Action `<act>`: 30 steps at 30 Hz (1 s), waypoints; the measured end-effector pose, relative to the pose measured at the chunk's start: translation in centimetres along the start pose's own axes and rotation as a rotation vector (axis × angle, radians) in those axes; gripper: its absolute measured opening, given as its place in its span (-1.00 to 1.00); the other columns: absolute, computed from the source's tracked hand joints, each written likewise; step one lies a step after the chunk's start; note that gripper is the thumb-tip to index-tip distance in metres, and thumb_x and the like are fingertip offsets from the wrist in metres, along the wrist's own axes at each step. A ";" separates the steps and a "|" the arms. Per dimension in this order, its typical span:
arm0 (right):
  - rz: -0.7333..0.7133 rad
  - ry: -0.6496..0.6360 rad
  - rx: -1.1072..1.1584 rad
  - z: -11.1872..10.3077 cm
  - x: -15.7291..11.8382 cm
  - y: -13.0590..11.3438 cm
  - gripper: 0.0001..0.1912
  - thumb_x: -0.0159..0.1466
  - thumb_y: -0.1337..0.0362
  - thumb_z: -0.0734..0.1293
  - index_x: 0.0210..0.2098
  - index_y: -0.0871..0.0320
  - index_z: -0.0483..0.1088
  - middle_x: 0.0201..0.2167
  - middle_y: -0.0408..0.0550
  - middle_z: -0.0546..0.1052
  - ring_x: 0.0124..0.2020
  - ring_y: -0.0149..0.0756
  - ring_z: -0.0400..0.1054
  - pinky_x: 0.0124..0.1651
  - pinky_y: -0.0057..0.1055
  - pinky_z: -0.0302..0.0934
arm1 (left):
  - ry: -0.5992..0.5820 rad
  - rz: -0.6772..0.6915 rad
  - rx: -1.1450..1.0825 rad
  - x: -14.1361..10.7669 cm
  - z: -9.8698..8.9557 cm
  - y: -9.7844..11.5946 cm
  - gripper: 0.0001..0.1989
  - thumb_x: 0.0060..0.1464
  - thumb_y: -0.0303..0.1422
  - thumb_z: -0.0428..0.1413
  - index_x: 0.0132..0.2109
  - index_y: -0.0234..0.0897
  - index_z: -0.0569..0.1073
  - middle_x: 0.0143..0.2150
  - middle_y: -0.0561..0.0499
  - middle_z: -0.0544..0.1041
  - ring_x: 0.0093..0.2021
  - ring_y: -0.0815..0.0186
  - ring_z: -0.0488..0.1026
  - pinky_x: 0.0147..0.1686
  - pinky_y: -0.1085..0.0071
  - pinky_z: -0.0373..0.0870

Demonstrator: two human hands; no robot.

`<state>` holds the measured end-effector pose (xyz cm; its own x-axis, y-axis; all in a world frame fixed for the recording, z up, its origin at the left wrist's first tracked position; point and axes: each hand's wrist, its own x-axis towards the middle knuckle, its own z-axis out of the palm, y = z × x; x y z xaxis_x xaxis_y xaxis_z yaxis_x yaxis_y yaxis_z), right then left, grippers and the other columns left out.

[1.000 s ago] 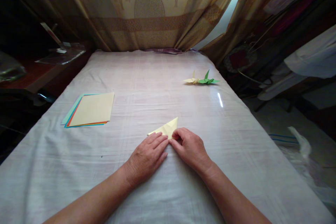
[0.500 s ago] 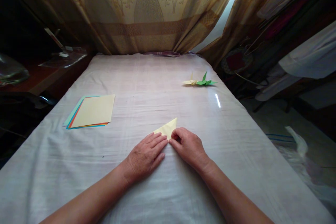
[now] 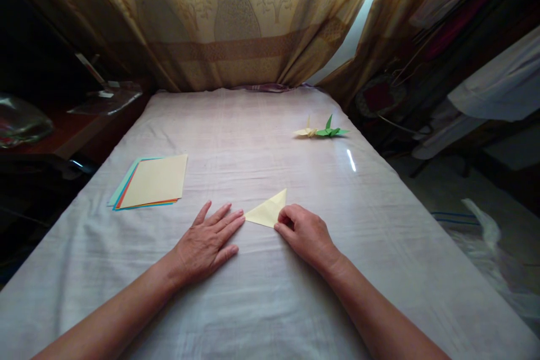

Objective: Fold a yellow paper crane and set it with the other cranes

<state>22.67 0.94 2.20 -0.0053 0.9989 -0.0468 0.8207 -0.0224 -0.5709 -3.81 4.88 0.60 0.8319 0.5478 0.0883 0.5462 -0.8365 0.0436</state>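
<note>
A pale yellow sheet of origami paper (image 3: 267, 211), folded into a triangle, lies on the white-covered surface in front of me. My right hand (image 3: 306, 234) pinches its lower right corner between thumb and fingers. Flat on the cloth to the left is my left hand (image 3: 207, 243), fingers spread, with a fingertip at the triangle's left point. Whether that fingertip presses on the paper or just rests beside it, I cannot tell.
A stack of coloured square paper (image 3: 158, 181), cream on top, lies at the left. Toward the far right sit a cream folded paper crane (image 3: 307, 131) and a green one (image 3: 331, 130). A patterned curtain (image 3: 236, 22) hangs behind the far edge.
My left hand has slid left off the triangle and spread its fingers, uncovering the paper's left part. My right hand keeps its pinch in nearly the same place.
</note>
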 end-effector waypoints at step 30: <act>-0.285 0.226 -0.177 2.0 -1.0 0.6 -0.89 0.26 0.37 0.32 -0.25 0.10 0.47 -0.21 -0.04 0.54 -0.17 -0.21 0.37 -0.15 -0.36 0.16 | -0.204 -0.104 -0.082 1.3 -0.9 2.7 -0.31 0.26 0.07 -0.19 0.38 -0.19 0.05 0.40 -0.08 0.10 0.39 0.12 0.04 0.33 0.06 -0.50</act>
<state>22.08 -0.11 0.29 -0.1375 0.9485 0.2855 0.8904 0.2447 -0.3839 -1.37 3.31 1.68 0.7788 0.6150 -0.1232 0.6269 -0.7692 0.1235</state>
